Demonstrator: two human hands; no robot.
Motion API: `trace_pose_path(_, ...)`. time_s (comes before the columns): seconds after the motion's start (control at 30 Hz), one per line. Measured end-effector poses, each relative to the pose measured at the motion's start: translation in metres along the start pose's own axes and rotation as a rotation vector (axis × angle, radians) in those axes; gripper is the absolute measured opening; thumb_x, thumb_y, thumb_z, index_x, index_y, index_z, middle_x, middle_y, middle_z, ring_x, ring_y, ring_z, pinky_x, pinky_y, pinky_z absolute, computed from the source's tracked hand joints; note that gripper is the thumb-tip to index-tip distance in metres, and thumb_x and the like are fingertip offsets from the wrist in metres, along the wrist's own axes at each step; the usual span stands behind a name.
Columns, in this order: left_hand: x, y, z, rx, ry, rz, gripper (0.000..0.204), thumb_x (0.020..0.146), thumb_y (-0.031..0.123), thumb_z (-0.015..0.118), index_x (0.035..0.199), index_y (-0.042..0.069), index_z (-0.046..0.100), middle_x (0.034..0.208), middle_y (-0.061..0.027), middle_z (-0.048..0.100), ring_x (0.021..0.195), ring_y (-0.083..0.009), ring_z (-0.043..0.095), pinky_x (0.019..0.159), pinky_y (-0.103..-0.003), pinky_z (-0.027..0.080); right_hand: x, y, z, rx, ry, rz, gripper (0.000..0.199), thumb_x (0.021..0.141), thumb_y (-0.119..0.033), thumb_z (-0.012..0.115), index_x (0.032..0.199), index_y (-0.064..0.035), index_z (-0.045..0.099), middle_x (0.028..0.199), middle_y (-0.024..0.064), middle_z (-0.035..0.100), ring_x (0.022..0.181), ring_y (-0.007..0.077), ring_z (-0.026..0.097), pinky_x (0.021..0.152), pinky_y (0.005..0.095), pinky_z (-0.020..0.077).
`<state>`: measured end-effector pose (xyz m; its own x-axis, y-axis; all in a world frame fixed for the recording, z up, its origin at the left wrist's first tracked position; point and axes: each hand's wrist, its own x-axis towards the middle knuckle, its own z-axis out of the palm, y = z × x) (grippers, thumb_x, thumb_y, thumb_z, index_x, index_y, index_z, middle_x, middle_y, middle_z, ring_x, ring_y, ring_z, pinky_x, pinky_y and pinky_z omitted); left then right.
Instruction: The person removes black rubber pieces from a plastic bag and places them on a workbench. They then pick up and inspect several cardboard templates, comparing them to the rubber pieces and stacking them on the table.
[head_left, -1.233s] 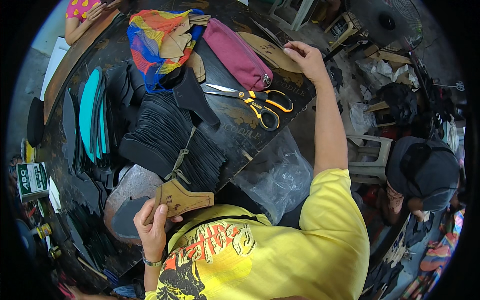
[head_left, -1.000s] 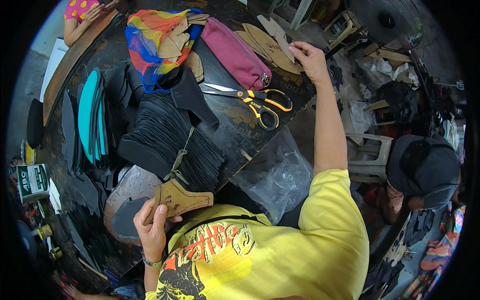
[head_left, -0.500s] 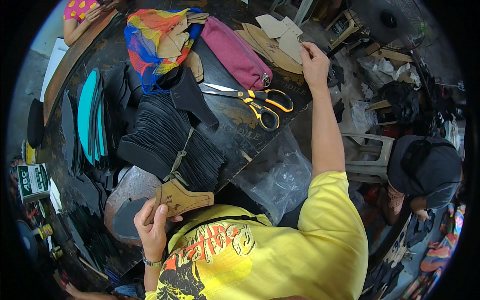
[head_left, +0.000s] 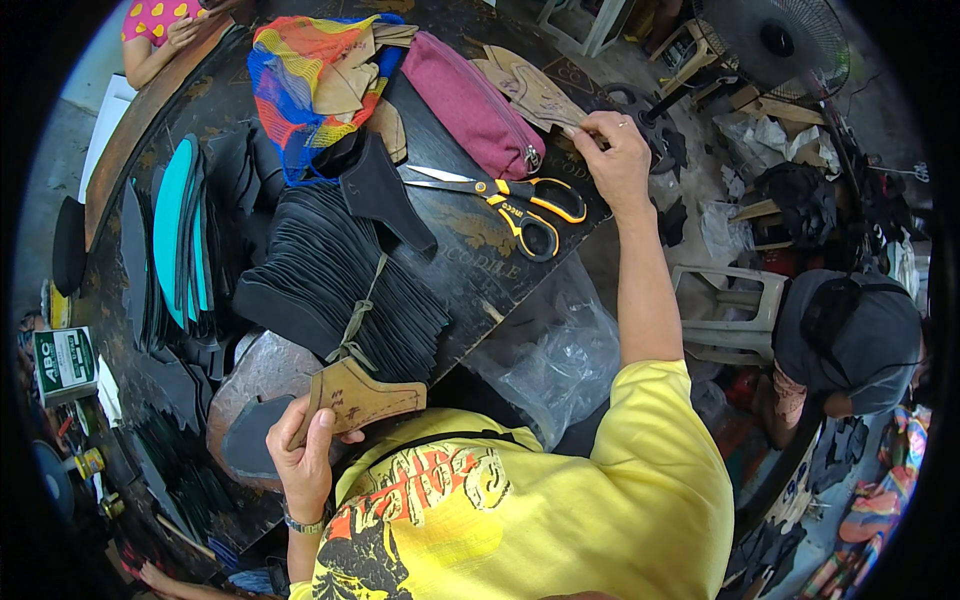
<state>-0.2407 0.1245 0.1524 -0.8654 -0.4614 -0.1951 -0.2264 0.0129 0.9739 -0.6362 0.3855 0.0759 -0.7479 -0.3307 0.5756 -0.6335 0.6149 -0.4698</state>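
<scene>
My left hand (head_left: 303, 450) grips a tan cardboard pattern piece (head_left: 372, 398) with marks on it, held in front of my shirt. Thumb and fingers of my right hand (head_left: 617, 160) are closed on the near end of a tan cardboard pattern (head_left: 537, 90), part of a small pile by the table's far right edge. Just left of that pile lies a maroon zip pouch (head_left: 470, 105). Orange-and-black-handled scissors (head_left: 510, 195) rest below the pouch, blades pointing left. Dark cut pieces (head_left: 350, 275), tied with a cord (head_left: 358, 318), fan out between my hands; a loose dark piece (head_left: 390, 198) overlaps them.
A colourful mesh bag (head_left: 290, 90) holds more cardboard pieces. Teal pieces (head_left: 178, 235) and dark stacks stand at left. A clear plastic bag (head_left: 555, 370) hangs beside the table edge. At right are a fan (head_left: 775, 40), a chair (head_left: 725, 315) and a person in a dark cap (head_left: 850, 340).
My right hand has moved slightly left and down. The pale cardboard piece it held raised is no longer lifted above the pile. My left hand has stayed in place with its pattern piece.
</scene>
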Motion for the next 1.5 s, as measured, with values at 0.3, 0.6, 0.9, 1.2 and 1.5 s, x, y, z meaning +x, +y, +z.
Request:
trace_pose_path(0.3, -0.001, 0.0, 0.002, 0.004, -0.025, 0.014, 0.023, 0.101, 0.007, 0.056, 0.114, -0.01, 0.063, 0.088, -0.0122, 0.071, 0.068, -0.0147, 0.07, 0.06, -0.024, 0.057, 0.019, 0.019, 0.008, -0.053, -0.158, 0.135, 0.044, 0.075, -0.018, 0.08, 0.116, -0.0082, 0.071, 0.096, 0.0061, 0.067, 0.087, 0.0204, 0.058, 0.082, 0.0319, 0.0476)
trace_pose_path(0.6, -0.001, 0.0, 0.002, 0.012, -0.01, 0.008, 0.023, 0.101, 0.008, 0.056, 0.113, -0.01, 0.063, 0.088, -0.0123, 0.071, 0.067, -0.0146, 0.069, 0.059, -0.024, 0.057, 0.028, 0.046, 0.015, 0.331, -0.152, 0.43, 0.039, 0.076, 0.0, 0.077, 0.114, -0.001, 0.07, 0.084, -0.003, 0.06, 0.074, 0.0066, 0.052, 0.071, 0.0199, 0.0448)
trace_pose_path(0.9, 0.001, -0.001, 0.0, 0.023, -0.023, 0.015, 0.022, 0.101, 0.007, 0.056, 0.113, -0.01, 0.063, 0.088, -0.0117, 0.071, 0.067, -0.0142, 0.069, 0.059, -0.024, 0.057, 0.032, 0.064, 0.013, 0.795, 0.195, 0.722, 0.017, 0.088, 0.004, 0.066, 0.104, -0.0001, 0.069, 0.087, 0.0042, 0.067, 0.068, 0.0087, 0.058, 0.057, 0.0205, 0.0418)
trace_pose_path(1.2, 0.001, -0.001, 0.003, -0.011, -0.035, -0.002, 0.023, 0.101, 0.007, 0.055, 0.115, -0.01, 0.063, 0.09, -0.0123, 0.071, 0.071, -0.0144, 0.069, 0.061, -0.025, 0.059, 0.027, 0.078, -0.001, 1.208, 0.302, 0.763, 0.016, 0.092, 0.005, 0.062, 0.107, 0.0007, 0.063, 0.086, 0.0091, 0.064, 0.068, 0.0133, 0.057, 0.052, 0.0232, 0.0383)
trace_pose_path(1.5, 0.0, -0.002, 0.003, -0.03, -0.063, -0.006, 0.023, 0.101, 0.006, 0.055, 0.116, -0.01, 0.062, 0.094, -0.0141, 0.071, 0.071, -0.0152, 0.07, 0.062, -0.025, 0.059, 0.02, 0.081, 0.0, 1.239, 0.27, 0.648, 0.017, 0.092, 0.004, 0.062, 0.108, 0.0015, 0.062, 0.087, 0.0099, 0.064, 0.069, 0.0139, 0.057, 0.054, 0.0225, 0.0385)
